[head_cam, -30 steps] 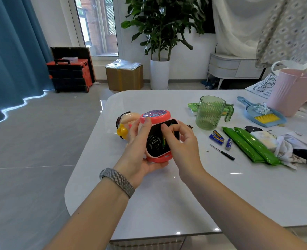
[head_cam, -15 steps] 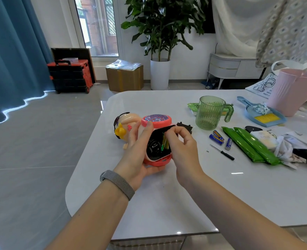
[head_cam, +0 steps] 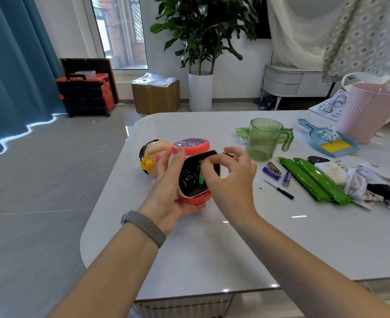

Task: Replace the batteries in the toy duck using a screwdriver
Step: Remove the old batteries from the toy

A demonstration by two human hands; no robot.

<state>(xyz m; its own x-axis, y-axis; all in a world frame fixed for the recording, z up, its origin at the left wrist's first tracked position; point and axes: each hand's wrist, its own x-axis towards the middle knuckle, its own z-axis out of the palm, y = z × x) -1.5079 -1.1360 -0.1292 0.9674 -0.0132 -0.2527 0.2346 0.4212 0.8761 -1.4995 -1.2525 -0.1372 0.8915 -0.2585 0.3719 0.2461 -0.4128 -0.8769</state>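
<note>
Since the earlier frame the right hand (head_cam: 229, 177) has spread: its outer fingers now fan open toward the translucent green ribbed plastic jug (head_cam: 264, 140), while thumb and forefinger press at a green-tipped battery (head_cam: 201, 174) in the open compartment. Whether they pinch it or only push it, I cannot tell.

The left hand (head_cam: 168, 191) wraps the pink and cream plastic toy duck (head_cam: 189, 171) from below and behind, thumb on its glossy red disc, holding it tipped on its side near the table's rounded near-left corner. That turns the black underside and battery bay up to the working fingers and steadies the smooth, rounded shell against pushing.

Three blue cylindrical batteries (head_cam: 274, 172) and the slim black-handled screwdriver (head_cam: 280, 186) lie just right of the hands on the glossy white table (head_cam: 212, 253), probably parked within reach. A dark flat piece (head_cam: 228, 154), likely the cover, peeks out behind the right fingers.
</note>
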